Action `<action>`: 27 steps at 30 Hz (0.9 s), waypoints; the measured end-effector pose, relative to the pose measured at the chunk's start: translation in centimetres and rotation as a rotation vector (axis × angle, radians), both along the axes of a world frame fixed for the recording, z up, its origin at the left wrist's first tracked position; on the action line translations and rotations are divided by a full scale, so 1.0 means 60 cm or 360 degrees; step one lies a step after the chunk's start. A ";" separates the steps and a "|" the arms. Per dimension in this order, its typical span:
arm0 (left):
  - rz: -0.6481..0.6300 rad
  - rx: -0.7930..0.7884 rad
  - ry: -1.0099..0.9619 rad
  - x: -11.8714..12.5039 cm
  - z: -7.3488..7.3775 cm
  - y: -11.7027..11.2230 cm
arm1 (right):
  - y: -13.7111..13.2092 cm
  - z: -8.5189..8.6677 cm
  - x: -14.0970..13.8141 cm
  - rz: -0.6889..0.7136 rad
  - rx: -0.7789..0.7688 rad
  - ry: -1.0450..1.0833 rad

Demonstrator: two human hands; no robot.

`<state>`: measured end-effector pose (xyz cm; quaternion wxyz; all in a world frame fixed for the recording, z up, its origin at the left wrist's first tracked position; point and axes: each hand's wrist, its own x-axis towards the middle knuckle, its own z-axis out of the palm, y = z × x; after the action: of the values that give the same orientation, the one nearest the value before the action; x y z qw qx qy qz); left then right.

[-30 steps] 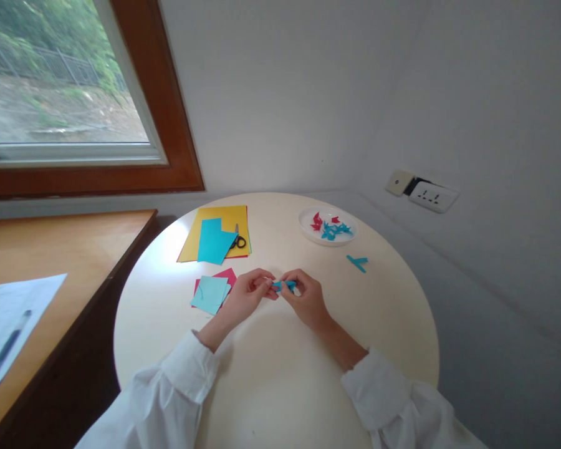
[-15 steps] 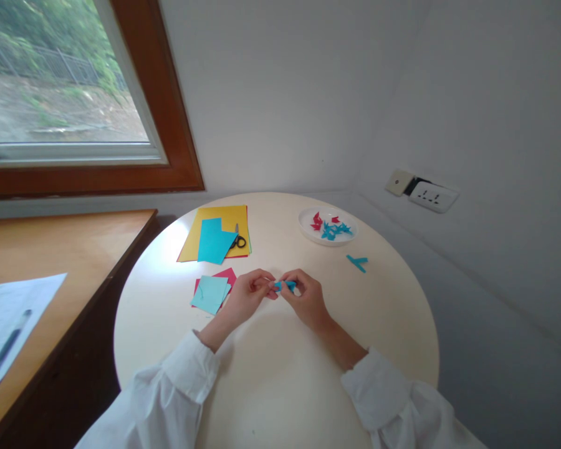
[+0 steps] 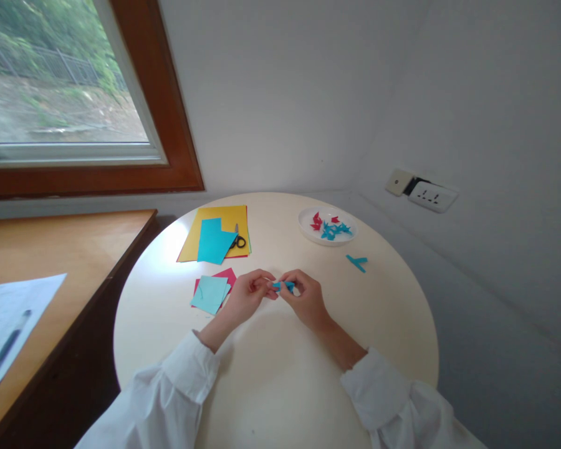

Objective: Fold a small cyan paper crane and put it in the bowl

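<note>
A small folded piece of blue paper (image 3: 288,286) is pinched between my two hands above the middle of the round table. My left hand (image 3: 251,290) grips its left end with thumb and fingers, and my right hand (image 3: 305,295) grips its right side. Much of the paper is covered by the fingers, so its exact shape is unclear. Close to my left wrist lie light-blue paper squares (image 3: 210,294), partly over red paper (image 3: 227,274).
Yellow sheets (image 3: 238,215) at the back left carry a cut blue sheet (image 3: 209,240) and black-handled scissors (image 3: 239,241). A shallow white dish (image 3: 303,229) holds small red and blue folded paper pieces. Blue strips (image 3: 358,263) lie before it. A wooden desk (image 3: 98,240) stands left.
The blue paper has shifted very slightly between my fingertips. Both hands stay in nearly the same place, and everything else on the table is unmoved.
</note>
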<state>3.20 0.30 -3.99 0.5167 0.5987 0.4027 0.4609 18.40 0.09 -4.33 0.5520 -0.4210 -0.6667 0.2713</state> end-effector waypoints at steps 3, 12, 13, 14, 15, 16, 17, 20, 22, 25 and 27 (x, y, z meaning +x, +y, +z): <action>-0.0001 0.0001 -0.0008 0.000 0.002 -0.002 | 0.001 -0.002 0.000 -0.0003 0.0004 0.0000; -0.0018 0.0009 -0.0002 -0.001 0.006 -0.005 | 0.002 -0.004 0.001 -0.0004 0.0027 -0.0007; -0.0013 0.0010 -0.0001 0.000 0.006 -0.005 | 0.001 -0.004 0.000 -0.0006 0.0024 -0.0009; -0.0009 0.0011 -0.0001 0.000 0.006 -0.005 | 0.001 -0.003 0.000 -0.0008 0.0021 -0.0014; -0.0008 0.0010 -0.0004 0.000 0.006 -0.005 | 0.000 -0.002 0.000 -0.0010 0.0019 -0.0021; -0.0006 0.0007 -0.0011 0.000 0.006 -0.005 | 0.000 -0.002 0.000 -0.0012 0.0020 -0.0026; -0.0006 0.0005 -0.0019 0.000 0.006 -0.005 | 0.000 -0.002 0.000 -0.0015 0.0025 -0.0030; -0.0007 -0.0003 -0.0040 0.001 0.007 -0.005 | 0.001 -0.002 0.000 -0.0023 0.0044 -0.0037; -0.0005 -0.0029 -0.0064 0.001 0.009 -0.006 | 0.001 -0.002 0.000 -0.0029 0.0048 -0.0041; -0.0001 -0.0110 -0.0132 0.003 0.015 -0.008 | 0.001 -0.003 0.000 -0.0026 0.0043 -0.0047; 0.0016 -0.0157 -0.0161 0.004 0.018 -0.009 | 0.001 -0.004 0.000 -0.0022 0.0039 -0.0052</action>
<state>3.45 -0.22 -2.89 0.5631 0.5463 0.4013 0.4728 18.42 0.17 -4.55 0.5479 -0.4232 -0.6761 0.2523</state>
